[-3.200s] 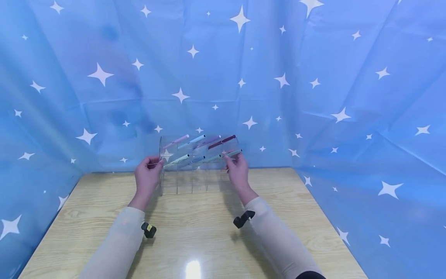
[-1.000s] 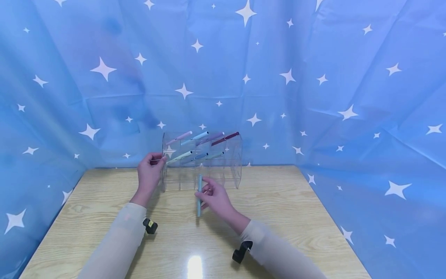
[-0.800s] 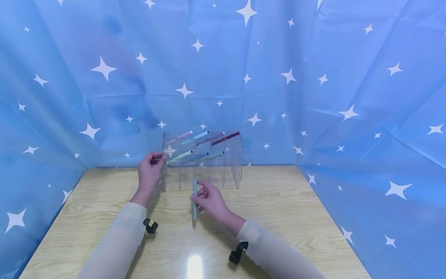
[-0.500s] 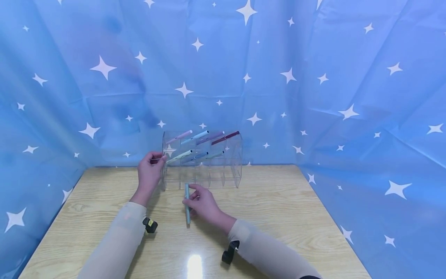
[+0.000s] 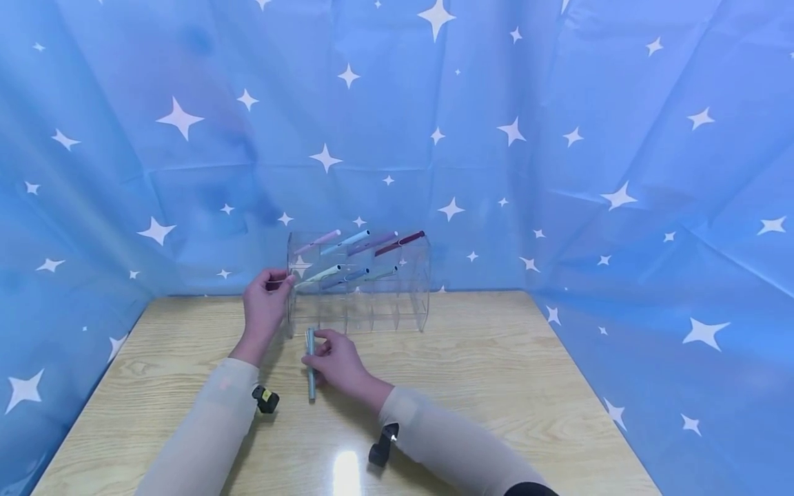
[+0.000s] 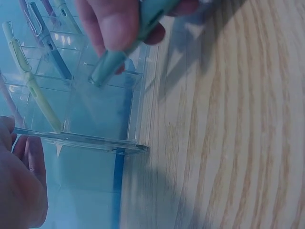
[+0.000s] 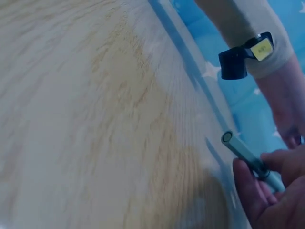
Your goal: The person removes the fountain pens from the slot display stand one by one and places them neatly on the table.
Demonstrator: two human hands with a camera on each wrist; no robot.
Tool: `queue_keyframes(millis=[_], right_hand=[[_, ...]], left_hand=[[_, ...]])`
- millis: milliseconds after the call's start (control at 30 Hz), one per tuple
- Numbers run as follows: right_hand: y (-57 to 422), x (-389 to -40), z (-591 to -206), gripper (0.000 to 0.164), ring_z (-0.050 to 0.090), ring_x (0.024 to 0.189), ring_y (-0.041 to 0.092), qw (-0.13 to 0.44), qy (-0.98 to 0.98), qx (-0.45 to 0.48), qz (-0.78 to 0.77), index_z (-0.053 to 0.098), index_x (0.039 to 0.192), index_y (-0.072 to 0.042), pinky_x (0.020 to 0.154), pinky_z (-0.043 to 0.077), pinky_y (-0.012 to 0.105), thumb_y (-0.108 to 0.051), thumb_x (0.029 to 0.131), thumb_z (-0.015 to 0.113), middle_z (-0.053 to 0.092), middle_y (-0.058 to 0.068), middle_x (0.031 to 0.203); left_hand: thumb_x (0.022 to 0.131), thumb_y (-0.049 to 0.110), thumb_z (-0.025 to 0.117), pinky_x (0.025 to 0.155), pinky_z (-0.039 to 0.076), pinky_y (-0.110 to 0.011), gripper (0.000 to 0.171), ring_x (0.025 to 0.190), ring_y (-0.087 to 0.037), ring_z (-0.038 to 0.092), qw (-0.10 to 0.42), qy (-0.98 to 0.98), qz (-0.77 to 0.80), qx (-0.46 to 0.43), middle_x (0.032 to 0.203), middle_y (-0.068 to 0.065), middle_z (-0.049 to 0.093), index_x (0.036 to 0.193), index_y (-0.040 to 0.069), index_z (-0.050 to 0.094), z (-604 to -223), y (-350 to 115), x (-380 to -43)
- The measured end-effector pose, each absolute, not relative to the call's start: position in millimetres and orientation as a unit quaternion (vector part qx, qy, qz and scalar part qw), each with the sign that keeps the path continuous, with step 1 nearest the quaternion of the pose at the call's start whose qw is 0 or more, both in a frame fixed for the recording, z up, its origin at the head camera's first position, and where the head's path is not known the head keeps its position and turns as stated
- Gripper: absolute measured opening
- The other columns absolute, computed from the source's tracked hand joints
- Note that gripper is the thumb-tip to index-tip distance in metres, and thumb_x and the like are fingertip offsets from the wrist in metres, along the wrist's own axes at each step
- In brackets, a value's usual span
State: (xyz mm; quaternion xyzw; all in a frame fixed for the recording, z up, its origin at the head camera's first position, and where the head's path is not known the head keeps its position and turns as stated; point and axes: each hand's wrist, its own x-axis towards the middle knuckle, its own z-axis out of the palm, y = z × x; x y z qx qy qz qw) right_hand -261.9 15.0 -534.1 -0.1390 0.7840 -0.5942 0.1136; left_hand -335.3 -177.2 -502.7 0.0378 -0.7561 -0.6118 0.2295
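A clear acrylic pen rack (image 5: 427,282) stands at the back of the table. My left hand (image 5: 262,310) grips its left side panel between thumb and fingers. Just in front of the rack's lower left corner, my right hand (image 5: 340,362) pinches a teal pen (image 5: 311,375), which points away from me. The left wrist view has one end of this teal pen (image 6: 107,67) over the rack's lowest row; whether it touches cannot be told. Along the upper row lie a pink pen (image 5: 318,241), a light blue pen (image 5: 346,242), a purple pen (image 5: 373,242) and a dark red pen (image 5: 400,242).
Lower in the rack are a pale green pen (image 5: 322,273), a blue pen (image 5: 349,277) and a green pen (image 5: 381,273). A blue curtain with white stars (image 5: 496,172) hangs behind and beside the wooden table (image 5: 484,386). Each wrist carries a small black camera.
My right hand took the teal pen from the right end of the rack's lower pen row, brought it down in front, then moved it left. My left hand stays on the side panel.
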Motion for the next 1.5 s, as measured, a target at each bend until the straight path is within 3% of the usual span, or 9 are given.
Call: queue_keyframes(millis=[733,1100,1500], right_hand=[[2,-269,-543,0.077,0.068,0.057,0.014,0.137,0.795,-0.122,-0.578,0.048,0.162,0.000,0.056,0.064,0.033,0.001,0.095,0.084,0.069,0.003,0.080],[1,-271,-533,0.073,0.071,0.054,0.021,0.164,0.804,-0.119,-0.560,0.049,0.157,0.002,0.055,0.064,0.034,0.002,0.093,0.085,0.071,0.007,0.076],[-8,-271,-537,0.073,0.068,0.051,0.016,0.142,0.840,-0.115,-0.511,0.052,0.154,0.001,0.051,0.060,0.028,0.001,0.091,0.089,0.067,0.003,0.070]], left_hand=[[0.107,0.025,0.078,0.077,0.055,-0.020,0.027,0.104,-0.024,0.066,0.241,-0.753,-0.612,0.034,0.120,-0.016,0.075,0.121,0.002,0.075,-504,-178,-335],[0.107,0.027,0.077,0.079,0.055,-0.021,0.029,0.106,-0.024,0.066,0.237,-0.756,-0.609,0.036,0.121,-0.016,0.075,0.122,0.002,0.075,-503,-177,-335],[0.108,0.032,0.076,0.080,0.055,-0.020,0.034,0.108,-0.023,0.065,0.236,-0.761,-0.603,0.035,0.123,-0.015,0.074,0.125,0.003,0.075,-505,-179,-337]])
